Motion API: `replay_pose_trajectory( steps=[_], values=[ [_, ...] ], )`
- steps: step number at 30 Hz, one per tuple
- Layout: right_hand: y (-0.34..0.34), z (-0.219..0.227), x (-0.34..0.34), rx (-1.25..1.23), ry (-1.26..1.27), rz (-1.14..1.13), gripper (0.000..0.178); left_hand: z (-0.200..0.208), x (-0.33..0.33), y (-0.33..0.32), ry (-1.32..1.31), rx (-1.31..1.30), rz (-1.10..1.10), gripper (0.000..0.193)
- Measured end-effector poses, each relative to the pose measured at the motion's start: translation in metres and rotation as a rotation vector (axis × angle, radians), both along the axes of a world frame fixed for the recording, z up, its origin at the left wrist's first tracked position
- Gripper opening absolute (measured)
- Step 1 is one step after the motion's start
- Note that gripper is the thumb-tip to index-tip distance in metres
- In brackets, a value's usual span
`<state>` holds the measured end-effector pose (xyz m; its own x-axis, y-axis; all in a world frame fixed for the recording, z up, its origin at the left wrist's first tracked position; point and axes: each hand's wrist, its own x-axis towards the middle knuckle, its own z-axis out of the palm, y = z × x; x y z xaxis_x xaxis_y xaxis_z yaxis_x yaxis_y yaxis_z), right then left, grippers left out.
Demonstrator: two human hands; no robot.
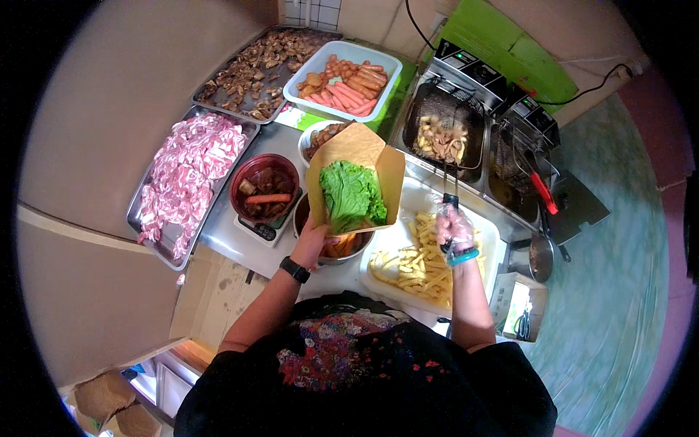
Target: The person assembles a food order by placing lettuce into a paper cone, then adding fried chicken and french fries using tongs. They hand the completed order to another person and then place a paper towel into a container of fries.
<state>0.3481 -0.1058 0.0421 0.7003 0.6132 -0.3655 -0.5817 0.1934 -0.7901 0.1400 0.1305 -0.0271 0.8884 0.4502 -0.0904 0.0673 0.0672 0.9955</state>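
My left hand (314, 240), with a dark watch on its wrist, grips the lower left edge of an open brown paper food box (351, 143). Green lettuce leaves (348, 191) lie inside the box. On my right hand (455, 229) is a clear plastic glove, and its fingers are wrapped round the black handle (451, 199) of a frying basket. That wire basket (467, 109) rests at the left fryer well and holds pale fries and meat pieces (440, 138). Below the right hand, a white tub (496, 251) contains pale fries (417, 264).
Raw sliced meat fills a metal tray (251, 131) at left. Behind stand a tray of browned pieces (266, 62) and a tub of sausages (397, 67). A red bowl (266, 164) sits on a scale (266, 234). Another basket has a red handle (544, 194).
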Motion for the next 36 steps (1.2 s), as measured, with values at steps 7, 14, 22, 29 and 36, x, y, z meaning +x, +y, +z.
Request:
replay_pose_trajectory(
  steps=[7, 14, 22, 29, 36],
  values=[
    [0.0, 0.018, -0.012, 0.102, -0.02, -0.067, 0.025, 0.028, 0.005, -0.004, 0.061, -0.549, 0.134, 0.052],
    [-0.013, 0.015, 0.005, 0.044, -0.016, 0.045, 0.026, 0.004, 0.003, -0.002, -0.005, -0.045, 0.031, 0.051],
    [-0.011, 0.009, 0.006, -0.006, 0.012, -0.016, 0.026, 0.002, 0.003, 0.0, -0.076, 0.064, 0.01, 0.052],
    [-0.01, 0.023, -0.018, 0.053, -0.104, 0.005, 0.026, 0.013, 0.006, -0.002, -0.066, -0.1, 0.071, 0.038],
    [-0.014, 0.031, -0.001, -0.01, -0.016, 0.029, 0.028, -0.002, 0.007, 0.002, -0.115, 0.02, 0.072, 0.055]
  ],
)
